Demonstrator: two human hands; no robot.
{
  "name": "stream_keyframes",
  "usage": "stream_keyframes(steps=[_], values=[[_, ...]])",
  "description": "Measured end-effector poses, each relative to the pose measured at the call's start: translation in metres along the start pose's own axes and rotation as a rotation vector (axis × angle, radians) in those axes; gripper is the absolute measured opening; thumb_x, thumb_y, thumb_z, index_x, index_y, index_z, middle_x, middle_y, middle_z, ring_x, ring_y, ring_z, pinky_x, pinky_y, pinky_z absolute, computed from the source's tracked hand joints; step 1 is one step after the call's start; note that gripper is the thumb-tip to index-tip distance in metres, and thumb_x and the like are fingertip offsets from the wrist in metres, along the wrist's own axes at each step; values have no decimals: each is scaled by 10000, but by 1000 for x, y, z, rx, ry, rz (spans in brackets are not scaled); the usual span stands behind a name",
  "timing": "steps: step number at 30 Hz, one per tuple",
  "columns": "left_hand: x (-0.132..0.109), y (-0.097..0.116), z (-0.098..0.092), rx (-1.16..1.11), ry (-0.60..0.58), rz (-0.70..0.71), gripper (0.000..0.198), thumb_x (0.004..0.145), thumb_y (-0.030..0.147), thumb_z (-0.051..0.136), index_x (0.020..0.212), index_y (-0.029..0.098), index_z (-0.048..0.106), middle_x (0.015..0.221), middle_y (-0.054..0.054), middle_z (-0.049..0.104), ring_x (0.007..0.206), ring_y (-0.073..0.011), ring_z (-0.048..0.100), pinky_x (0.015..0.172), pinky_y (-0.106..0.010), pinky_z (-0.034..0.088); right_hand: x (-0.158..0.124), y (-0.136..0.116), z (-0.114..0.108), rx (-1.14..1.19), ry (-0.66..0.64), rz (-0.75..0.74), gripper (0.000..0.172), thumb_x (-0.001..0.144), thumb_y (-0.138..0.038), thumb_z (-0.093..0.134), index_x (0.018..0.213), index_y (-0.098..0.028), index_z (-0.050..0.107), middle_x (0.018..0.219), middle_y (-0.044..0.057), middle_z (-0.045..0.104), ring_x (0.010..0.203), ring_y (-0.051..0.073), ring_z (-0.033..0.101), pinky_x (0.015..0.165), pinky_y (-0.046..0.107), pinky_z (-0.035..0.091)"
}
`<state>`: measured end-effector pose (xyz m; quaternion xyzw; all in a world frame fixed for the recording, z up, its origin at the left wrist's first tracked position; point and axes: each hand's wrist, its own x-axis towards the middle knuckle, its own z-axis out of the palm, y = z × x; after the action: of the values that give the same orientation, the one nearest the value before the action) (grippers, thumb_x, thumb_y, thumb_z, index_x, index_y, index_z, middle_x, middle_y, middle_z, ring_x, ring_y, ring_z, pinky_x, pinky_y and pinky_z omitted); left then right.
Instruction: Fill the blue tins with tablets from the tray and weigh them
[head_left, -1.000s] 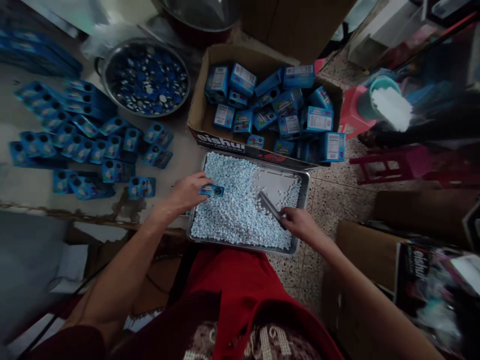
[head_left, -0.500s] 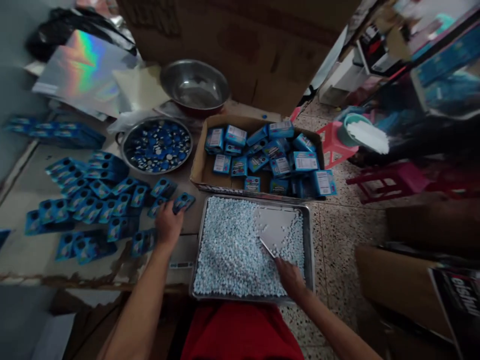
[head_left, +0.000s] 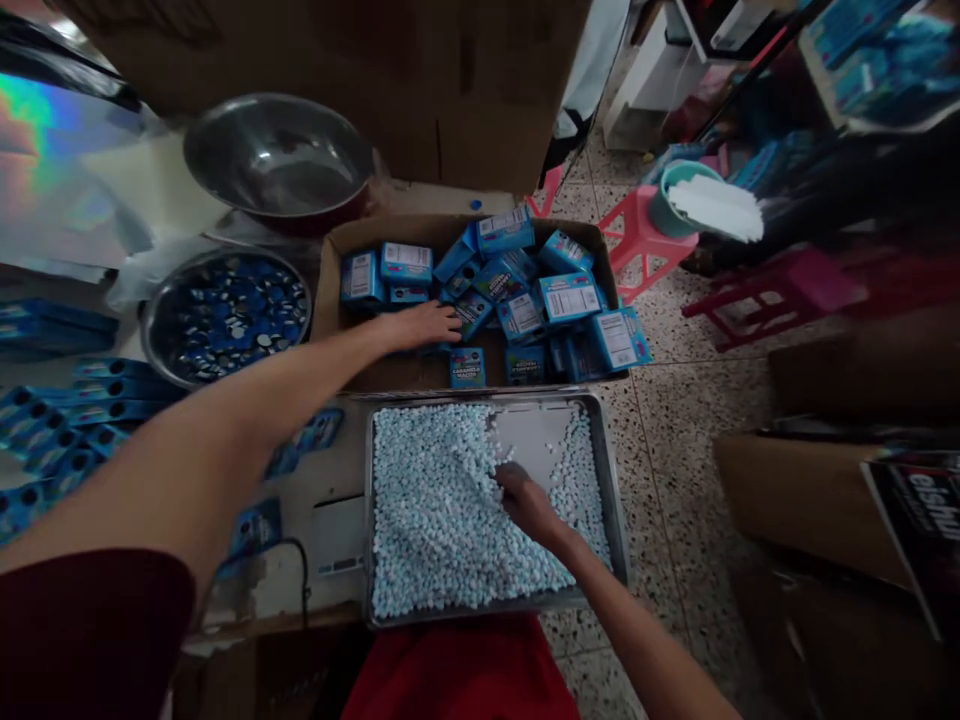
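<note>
My left hand (head_left: 421, 325) reaches far forward into a cardboard box (head_left: 330, 265) full of small blue packets (head_left: 525, 290). Its fingers lie stretched flat over the packets at the box's left middle. My right hand (head_left: 525, 498) rests in a metal tray (head_left: 619, 520) filled with several small pale blue and white pellets (head_left: 435, 510). Its fingers are curled down into the pellets beside a bare patch of tray; whatever they hold is hidden. Flat blue packets (head_left: 67, 420) lie spread on the table at the left.
A steel pan of blue caps (head_left: 225, 312) sits left of the box, an empty steel bowl (head_left: 277, 160) behind it. Large cardboard cartons (head_left: 420, 80) stand at the back. Pink plastic stools (head_left: 645, 235) and a teal cup (head_left: 675, 195) stand on the speckled floor at the right.
My left hand left the flat packets on the table and moved right and forward into the cardboard box. My right hand moved left into the pellets; the metal scoop it held no longer shows.
</note>
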<state>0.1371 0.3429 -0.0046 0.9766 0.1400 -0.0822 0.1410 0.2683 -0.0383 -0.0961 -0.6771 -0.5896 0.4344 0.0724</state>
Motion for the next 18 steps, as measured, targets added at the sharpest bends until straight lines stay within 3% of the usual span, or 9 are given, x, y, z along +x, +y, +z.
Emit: stream_keyframes(steps=[3, 6, 9, 11, 14, 18], values=[[-12, -10, -4, 68, -114, 95, 359, 958, -30, 362, 1128, 90, 655, 1202, -68, 637, 1159, -132, 473, 1037, -269, 321, -24, -4, -18, 120, 17, 3, 324, 815, -80, 497, 1020, -213, 709, 831, 47, 701, 798, 209, 642, 719, 277, 434], [-52, 0, -21, 36, 4, -86, 261, 980, 57, 461, 1194, 30, 607, 1234, -96, 632, 1157, -152, 472, 1060, -276, 344, -46, -21, -48, 225, 8, -7, 294, 800, -99, 498, 985, -210, 697, 755, 5, 646, 722, 181, 596, 666, 256, 398], [-107, 36, -34, -86, 250, -287, 379, 960, 234, 622, 1300, 77, 560, 1298, -94, 629, 1194, -185, 502, 1089, -322, 389, -66, -48, -85, 336, -15, -51, 300, 792, -99, 484, 988, -204, 686, 791, -9, 640, 725, 162, 569, 676, 247, 398], [-141, 71, -33, -150, 374, -358, 342, 948, 290, 642, 1256, 144, 606, 1262, -79, 652, 1180, -202, 538, 1068, -344, 430, -76, -66, -110, 377, -43, -99, 254, 810, -104, 477, 944, -197, 671, 806, -11, 634, 738, 153, 558, 690, 245, 398], [-179, 119, -15, -154, 494, -488, 183, 928, 254, 625, 1100, 219, 676, 1141, -72, 689, 1114, -230, 584, 1012, -381, 474, -84, -87, -140, 365, -137, -148, 212, 814, -95, 472, 876, -194, 649, 797, -16, 615, 745, 144, 543, 692, 238, 388], [-200, 160, 14, -133, 574, -609, 233, 906, 216, 619, 1131, 252, 668, 1156, -73, 691, 1098, -242, 595, 1010, -413, 478, -78, -97, -157, 312, -271, -170, 201, 784, -80, 478, 850, -195, 631, 763, -31, 577, 714, 131, 511, 673, 228, 371]])
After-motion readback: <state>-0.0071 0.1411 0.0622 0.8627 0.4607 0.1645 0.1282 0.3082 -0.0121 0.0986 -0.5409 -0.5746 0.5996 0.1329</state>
